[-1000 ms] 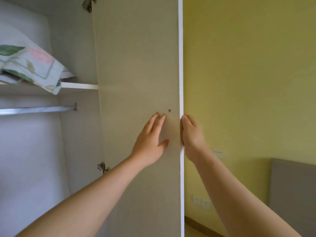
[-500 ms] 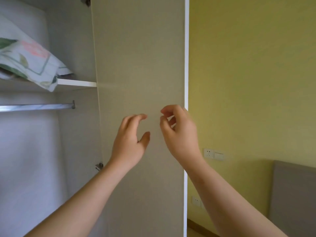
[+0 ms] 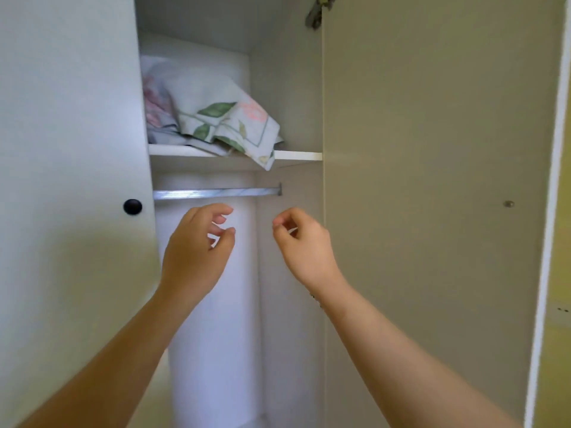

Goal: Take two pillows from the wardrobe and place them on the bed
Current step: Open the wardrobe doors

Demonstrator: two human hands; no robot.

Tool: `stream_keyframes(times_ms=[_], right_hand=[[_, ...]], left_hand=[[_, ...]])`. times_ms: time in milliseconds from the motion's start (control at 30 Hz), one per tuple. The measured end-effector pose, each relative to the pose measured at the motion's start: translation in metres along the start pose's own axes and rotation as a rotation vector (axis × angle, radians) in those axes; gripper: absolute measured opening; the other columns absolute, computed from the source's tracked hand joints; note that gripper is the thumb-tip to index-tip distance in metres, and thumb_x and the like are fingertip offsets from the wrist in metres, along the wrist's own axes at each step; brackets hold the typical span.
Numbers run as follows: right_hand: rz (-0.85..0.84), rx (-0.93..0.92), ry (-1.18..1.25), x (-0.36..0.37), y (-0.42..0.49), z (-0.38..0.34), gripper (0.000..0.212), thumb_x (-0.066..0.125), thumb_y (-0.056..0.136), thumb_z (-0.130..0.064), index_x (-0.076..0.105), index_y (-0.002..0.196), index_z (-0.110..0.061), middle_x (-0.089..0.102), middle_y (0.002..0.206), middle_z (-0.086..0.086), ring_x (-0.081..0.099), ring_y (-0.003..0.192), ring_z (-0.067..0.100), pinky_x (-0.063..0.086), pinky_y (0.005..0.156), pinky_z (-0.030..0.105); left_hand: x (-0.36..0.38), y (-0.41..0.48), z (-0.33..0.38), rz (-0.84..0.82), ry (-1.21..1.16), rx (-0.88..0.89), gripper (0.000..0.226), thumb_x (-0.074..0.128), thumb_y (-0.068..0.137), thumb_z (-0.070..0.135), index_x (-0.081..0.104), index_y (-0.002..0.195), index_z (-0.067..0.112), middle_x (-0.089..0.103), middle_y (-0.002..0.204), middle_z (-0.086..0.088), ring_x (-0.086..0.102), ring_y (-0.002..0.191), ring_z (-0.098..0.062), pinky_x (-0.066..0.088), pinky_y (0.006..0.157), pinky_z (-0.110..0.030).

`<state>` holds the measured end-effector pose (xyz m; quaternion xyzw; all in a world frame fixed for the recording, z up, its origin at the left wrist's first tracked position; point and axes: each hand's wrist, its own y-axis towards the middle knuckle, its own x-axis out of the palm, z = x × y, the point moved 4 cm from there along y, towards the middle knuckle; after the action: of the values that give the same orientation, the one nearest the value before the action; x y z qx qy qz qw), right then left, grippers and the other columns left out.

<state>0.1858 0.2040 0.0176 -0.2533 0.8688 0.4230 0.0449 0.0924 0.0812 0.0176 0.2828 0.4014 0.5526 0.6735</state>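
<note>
A floral pillow (image 3: pixel 228 125) with green leaves and pink flowers lies on the upper wardrobe shelf (image 3: pixel 296 156), one corner hanging over the shelf's front edge. Behind it, to the left, a second pink-patterned pillow (image 3: pixel 157 109) is partly hidden. My left hand (image 3: pixel 197 251) and my right hand (image 3: pixel 304 245) are raised side by side in the open wardrobe, below the shelf and the metal hanging rail (image 3: pixel 216 193). Both have loosely curled fingers and hold nothing. Neither touches the pillows.
The right wardrobe door (image 3: pixel 432 180) stands open, its inner face toward me. The left door (image 3: pixel 68 180) with a black knob (image 3: pixel 132 206) is closed. A yellow wall (image 3: pixel 560 273) with a socket shows at the far right.
The view has swung left from the open door into the wardrobe. Both hands have left the door's edge and moved left, now hovering under the rail.
</note>
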Motion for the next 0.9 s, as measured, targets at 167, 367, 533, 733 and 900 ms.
stream_keyframes(times_ms=[167,367,533,733,900], right_hand=[[-0.109,-0.009,0.137,0.066,0.005,-0.012,0.013,0.049,0.091,-0.014,0.059,0.083,-0.016,0.057,0.082,-0.004,0.051,0.077,0.014,0.037,0.061,0.009],[-0.189,0.018,0.179,0.117,0.01,-0.013,0.014,0.049,0.09,-0.014,0.055,0.078,-0.018,0.053,0.075,-0.01,0.05,0.074,0.014,0.041,0.061,0.022],[-0.216,0.04,0.202,0.13,0.016,-0.007,0.02,0.049,0.089,-0.013,0.053,0.072,-0.021,0.053,0.072,-0.013,0.048,0.066,0.008,0.039,0.057,0.016],[-0.295,0.062,0.216,0.131,0.015,0.001,0.023,0.053,0.088,-0.019,0.052,0.067,-0.027,0.055,0.074,-0.011,0.053,0.071,0.014,0.039,0.057,0.019],[-0.337,0.102,0.344,0.129,0.007,0.003,0.022,0.056,0.088,-0.018,0.056,0.067,-0.026,0.057,0.079,-0.013,0.059,0.084,0.019,0.041,0.066,0.02]], left_hand=[[-0.045,0.001,-0.033,0.039,0.197,0.016,0.024,0.056,0.086,0.008,0.06,0.107,0.016,0.051,0.1,0.007,0.053,0.076,-0.008,0.041,0.07,-0.02],[-0.077,0.026,-0.074,0.056,0.446,0.01,0.023,0.054,0.084,0.007,0.061,0.105,0.013,0.055,0.114,-0.005,0.06,0.085,-0.023,0.046,0.072,-0.031],[-0.073,0.057,-0.101,-0.082,0.652,-0.029,0.043,0.048,0.087,0.006,0.044,0.129,0.014,0.042,0.133,-0.012,0.048,0.111,-0.033,0.041,0.081,-0.033],[-0.066,0.08,-0.113,-0.022,0.636,-0.076,0.036,0.038,0.088,-0.001,0.05,0.121,0.007,0.052,0.124,-0.015,0.046,0.11,-0.034,0.041,0.087,-0.038],[-0.069,0.081,-0.113,0.085,0.514,-0.118,0.021,0.042,0.091,0.01,0.058,0.105,0.008,0.058,0.111,-0.013,0.053,0.101,-0.029,0.038,0.075,-0.031]])
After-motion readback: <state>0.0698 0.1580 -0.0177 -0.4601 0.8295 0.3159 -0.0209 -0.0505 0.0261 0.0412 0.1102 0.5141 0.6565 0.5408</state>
